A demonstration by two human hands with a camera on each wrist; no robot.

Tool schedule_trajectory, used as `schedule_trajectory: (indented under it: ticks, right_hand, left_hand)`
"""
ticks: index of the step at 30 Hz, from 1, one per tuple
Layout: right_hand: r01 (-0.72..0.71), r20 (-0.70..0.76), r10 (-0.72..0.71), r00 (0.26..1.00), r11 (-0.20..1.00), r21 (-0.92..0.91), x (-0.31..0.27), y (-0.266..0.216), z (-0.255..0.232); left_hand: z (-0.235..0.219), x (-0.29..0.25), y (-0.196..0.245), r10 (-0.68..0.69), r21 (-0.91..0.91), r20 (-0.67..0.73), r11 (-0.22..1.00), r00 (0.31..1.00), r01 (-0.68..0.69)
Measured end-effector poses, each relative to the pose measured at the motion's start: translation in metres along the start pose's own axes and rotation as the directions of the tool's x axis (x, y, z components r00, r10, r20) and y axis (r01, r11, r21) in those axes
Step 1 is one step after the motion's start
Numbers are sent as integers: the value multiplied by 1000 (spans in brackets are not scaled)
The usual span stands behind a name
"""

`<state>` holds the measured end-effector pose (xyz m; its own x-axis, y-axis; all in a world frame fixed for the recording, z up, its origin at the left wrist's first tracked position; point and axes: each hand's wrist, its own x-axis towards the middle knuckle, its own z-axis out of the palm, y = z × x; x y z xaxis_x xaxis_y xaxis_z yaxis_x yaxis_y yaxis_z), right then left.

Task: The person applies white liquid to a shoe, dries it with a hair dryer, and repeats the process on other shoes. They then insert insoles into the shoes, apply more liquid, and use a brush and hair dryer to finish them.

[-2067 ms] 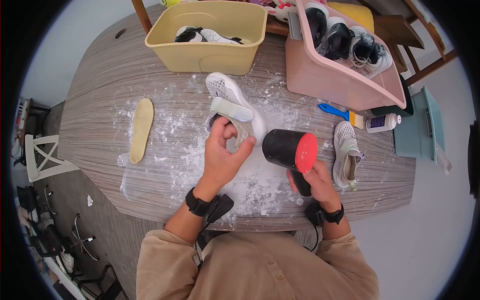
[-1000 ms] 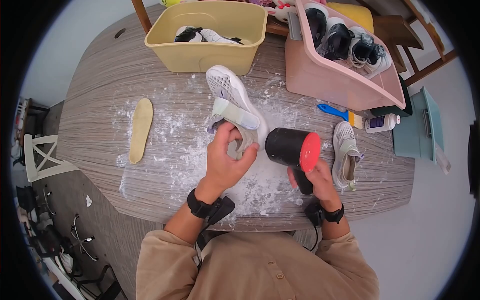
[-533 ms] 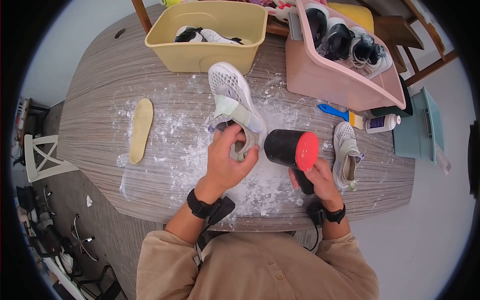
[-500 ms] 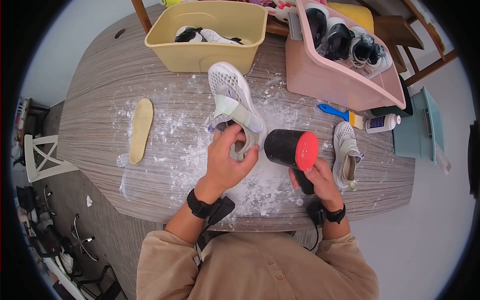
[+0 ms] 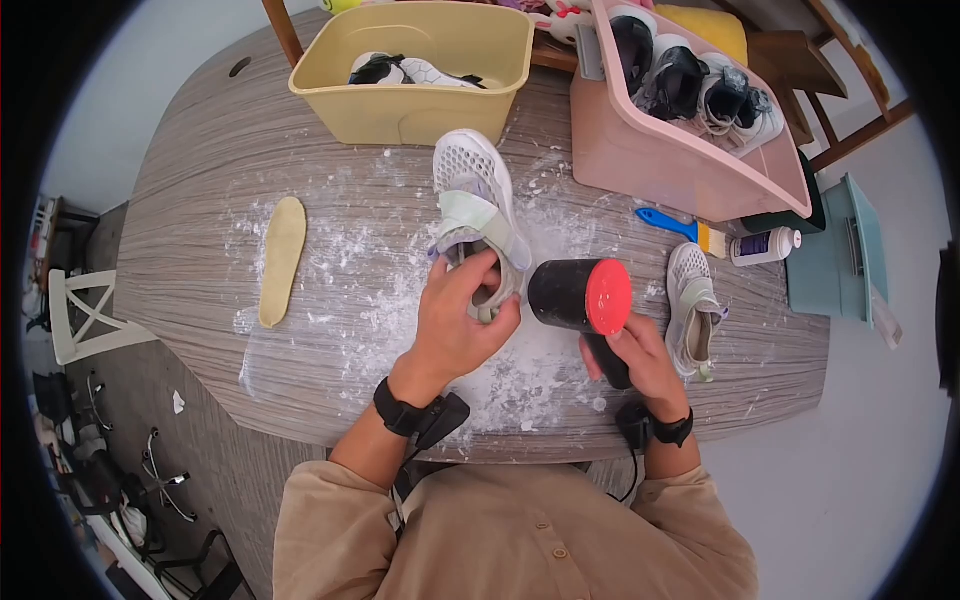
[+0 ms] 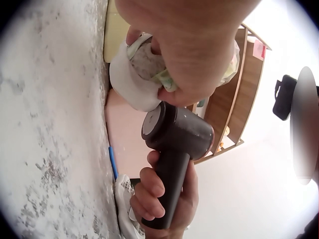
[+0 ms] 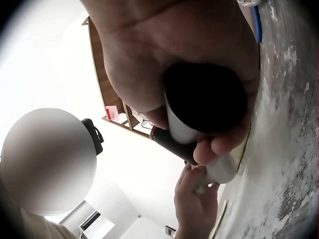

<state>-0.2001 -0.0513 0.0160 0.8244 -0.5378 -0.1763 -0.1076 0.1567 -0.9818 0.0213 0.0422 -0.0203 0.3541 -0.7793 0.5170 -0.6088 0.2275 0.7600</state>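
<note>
My left hand (image 5: 460, 318) grips a white sneaker (image 5: 475, 215) by its heel, fingers inside the opening and thumb on the outer side. Its toe points away from me; a perforated upper and a pale green strap face up. My right hand (image 5: 640, 360) holds a black hair-dryer-shaped device (image 5: 560, 294) by its handle, red round end toward the right. In the left wrist view, the device's flat grey face (image 6: 153, 121) sits close to the sneaker's white sole at the heel. The matching sneaker (image 5: 692, 310) lies right of my right hand.
White powder (image 5: 520, 390) covers much of the wooden table. A beige insole (image 5: 284, 262) lies left. Behind stand a yellow bin (image 5: 420, 115) and a pink bin (image 5: 680, 180), both with shoes. A blue-handled brush (image 5: 668, 222) and a white bottle (image 5: 768, 246) lie right.
The left hand has rolled the sneaker so its upper faces up more, and it has shifted slightly right. The right hand and the black device have barely moved.
</note>
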Motion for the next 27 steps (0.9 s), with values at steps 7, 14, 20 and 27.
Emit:
schedule_trajectory:
  ticks: [7,14,20,27]
  right_hand:
    - [-15,-24,16,1000,999,32,1,-2,3]
    - [-39,-16,40,999,999,15,0,-4,3]
    - [-49,-36,52,998,996,75,1,-2,2]
    - [-63,-72,71,995,991,117,0,0,-1]
  left_hand:
    - [2,-1,0,38,-5,36,999,999,-37]
    - [1,0,2,22,-14,30,1000,999,-22]
    - [0,0,2,28,-44,44,999,999,-26]
    - [-2,-1,2,19,-144,75,989,997,-8]
